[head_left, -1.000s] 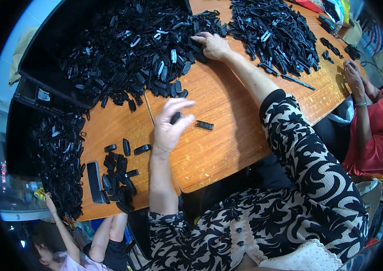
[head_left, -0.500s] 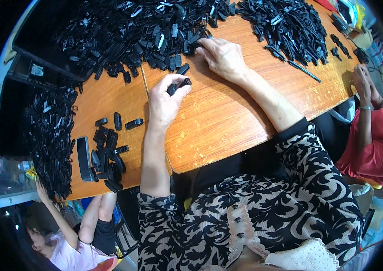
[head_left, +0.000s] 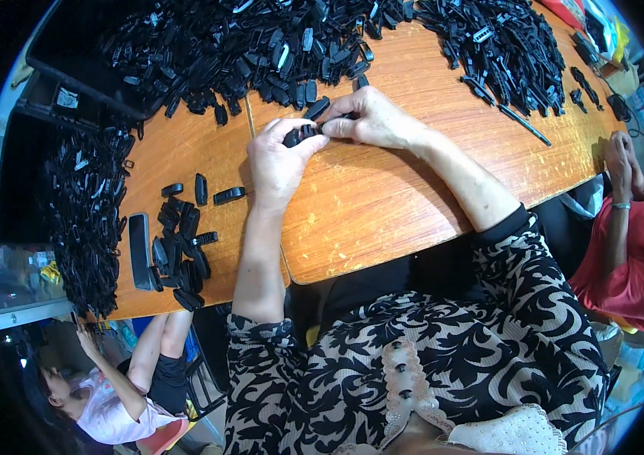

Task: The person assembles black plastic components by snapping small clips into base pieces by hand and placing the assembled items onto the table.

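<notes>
My left hand (head_left: 275, 167) is closed round a small black plastic part (head_left: 307, 132) above the wooden table (head_left: 367, 197). Close against it, my right hand (head_left: 379, 120) pinches a dark piece at the same part; the fingers hide most of that piece. Another black plastic piece (head_left: 317, 108) lies on the tabletop just beyond my fingertips. Beyond both hands spreads a large heap of similar black plastic parts (head_left: 261, 57).
A second black heap (head_left: 504, 53) lies at far right, with a pen (head_left: 525, 125) beside it. On the left are a phone (head_left: 140, 250), a small cluster of parts (head_left: 178, 235) and another heap (head_left: 87, 205). One person (head_left: 625, 250) sits at right, another (head_left: 121, 394) at lower left.
My right hand has left the edge of the large heap and come left and nearer, meeting my left hand at the held part. The whole view has shifted slightly.
</notes>
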Demonstrator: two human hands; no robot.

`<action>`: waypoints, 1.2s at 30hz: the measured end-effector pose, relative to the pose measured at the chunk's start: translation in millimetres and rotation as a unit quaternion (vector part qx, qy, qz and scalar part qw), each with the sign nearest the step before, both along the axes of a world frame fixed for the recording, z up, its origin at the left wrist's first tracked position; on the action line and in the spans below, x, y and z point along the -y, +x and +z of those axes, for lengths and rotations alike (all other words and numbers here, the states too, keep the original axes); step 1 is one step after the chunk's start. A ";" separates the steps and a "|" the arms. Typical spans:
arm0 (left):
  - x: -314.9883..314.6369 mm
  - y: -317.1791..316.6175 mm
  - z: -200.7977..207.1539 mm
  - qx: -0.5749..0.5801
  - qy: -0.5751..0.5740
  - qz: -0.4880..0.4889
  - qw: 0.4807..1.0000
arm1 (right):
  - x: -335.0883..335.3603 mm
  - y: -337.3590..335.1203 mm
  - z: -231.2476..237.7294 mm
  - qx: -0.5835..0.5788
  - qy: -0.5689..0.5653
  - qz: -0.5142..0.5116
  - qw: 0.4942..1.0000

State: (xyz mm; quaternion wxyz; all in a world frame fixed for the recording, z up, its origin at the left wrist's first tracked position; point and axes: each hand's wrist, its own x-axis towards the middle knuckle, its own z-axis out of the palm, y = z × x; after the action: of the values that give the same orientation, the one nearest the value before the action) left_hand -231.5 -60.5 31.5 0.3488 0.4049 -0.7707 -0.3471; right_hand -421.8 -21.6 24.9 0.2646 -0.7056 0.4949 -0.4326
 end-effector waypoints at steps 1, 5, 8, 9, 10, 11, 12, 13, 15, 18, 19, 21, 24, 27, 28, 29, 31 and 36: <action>-1.3 -0.3 1.0 0.008 0.002 0.016 1.000 | 0.1 -1.4 5.1 0.089 0.096 -0.007 0.991; -0.8 1.4 -3.9 0.019 -0.061 0.033 0.997 | -3.8 4.5 16.6 0.272 0.255 0.003 0.928; -4.6 -3.4 -3.3 0.016 -0.056 0.032 0.998 | -2.8 7.2 11.5 0.257 0.248 0.013 0.934; -4.8 -3.4 -4.3 0.016 -0.055 0.033 0.998 | -2.9 6.8 12.1 0.231 0.235 0.012 0.944; -4.6 -3.8 -5.8 0.019 -0.072 0.027 0.997 | -3.1 6.5 12.6 0.205 0.223 0.012 0.953; -4.7 -4.1 -6.9 0.023 -0.088 0.021 0.996 | -2.6 5.8 11.6 0.204 0.224 0.011 0.953; -5.5 -4.9 -7.5 0.023 -0.087 0.020 0.996 | -1.6 5.7 11.0 0.194 0.222 0.005 0.955; -6.9 -6.5 -7.8 0.018 -0.088 0.012 0.996 | -1.2 5.3 10.2 0.185 0.220 -0.002 0.958; -8.8 -7.4 -8.2 0.012 -0.087 0.003 0.996 | -2.5 1.0 19.6 0.176 0.259 -0.005 0.950; -10.3 -7.2 -8.4 0.035 -0.129 -0.014 0.991 | -3.1 1.6 24.4 0.158 0.302 -0.012 0.940; -9.5 -6.9 -9.3 0.020 -0.127 -0.024 0.991 | -3.0 2.4 24.2 0.148 0.305 -0.015 0.941; -9.1 -6.6 -10.8 0.006 -0.126 -0.035 0.991 | -3.1 1.3 28.4 0.142 0.312 -0.014 0.939; -9.6 -6.8 -11.2 0.000 -0.136 -0.035 0.990 | -2.5 7.3 25.2 0.101 0.281 -0.032 0.954; -10.5 -6.8 -11.3 -0.005 -0.124 -0.024 0.992 | -4.7 10.3 25.4 0.048 0.245 -0.063 0.966; -9.5 -7.0 -12.9 -0.019 -0.134 -0.026 0.991 | -5.5 10.0 27.2 0.029 0.249 -0.073 0.965; -8.5 -6.7 -13.9 -0.032 -0.143 -0.028 0.989 | -5.3 9.4 22.0 0.021 0.243 -0.070 0.967; -8.8 -2.9 -8.5 -0.042 -0.104 -0.049 0.992 | -7.0 6.6 18.6 0.072 0.255 -0.045 0.963; -3.1 9.6 2.4 -0.126 0.018 -0.138 0.982 | -13.0 -1.4 24.4 0.173 0.311 0.114 0.928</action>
State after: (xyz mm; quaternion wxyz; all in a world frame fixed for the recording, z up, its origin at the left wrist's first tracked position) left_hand -221.8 -57.4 33.9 0.3849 0.2541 -0.7625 -0.4538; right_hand -423.2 -8.6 49.4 0.5996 -0.5540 0.4674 -0.3392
